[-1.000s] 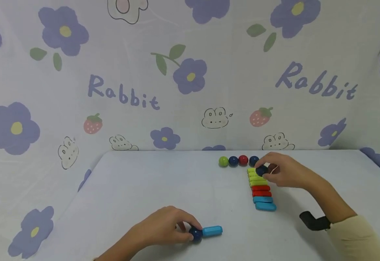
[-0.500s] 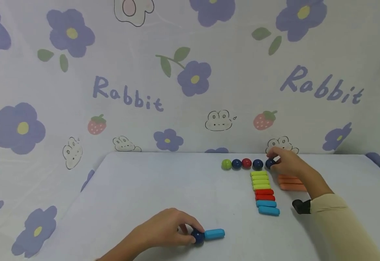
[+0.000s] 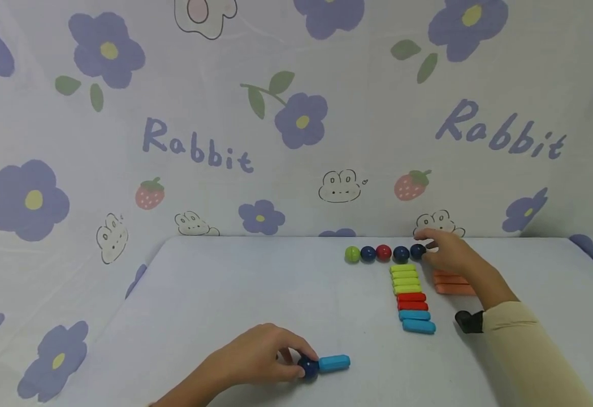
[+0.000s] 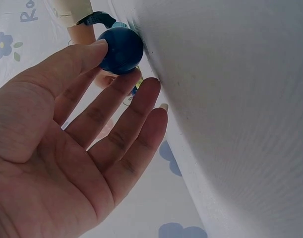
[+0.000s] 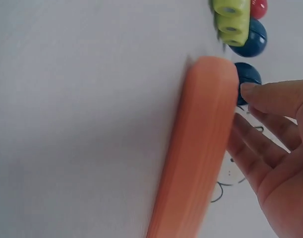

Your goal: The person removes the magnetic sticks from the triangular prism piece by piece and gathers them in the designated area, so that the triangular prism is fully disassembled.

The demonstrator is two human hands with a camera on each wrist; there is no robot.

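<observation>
My left hand [image 3: 255, 356] pinches a dark blue ball [image 4: 122, 50] between thumb and fingertips, low over the near part of the white table. A light blue rod [image 3: 334, 363] extends to the right from that ball, end against it. At the back right, my right hand [image 3: 449, 253] has its fingers spread beside another dark blue ball [image 3: 418, 252]. Its thumb tip lies against this ball in the right wrist view, while the other fingers stand away from it. This ball ends a row with a green ball [image 3: 352, 254], a red ball [image 3: 383, 252] and two more dark blue ones.
In front of the row lies a column of short rods: yellow-green rods [image 3: 405, 278], red rods [image 3: 411, 302] and light blue rods [image 3: 418, 326]. Orange rods [image 3: 454, 289] lie under the right forearm. A patterned cloth [image 3: 286, 169] hangs behind the table's back edge.
The right hand has carried its dark blue ball back to the row's right end and loosened its fingers from it. The left hand keeps its hold and stays in place.
</observation>
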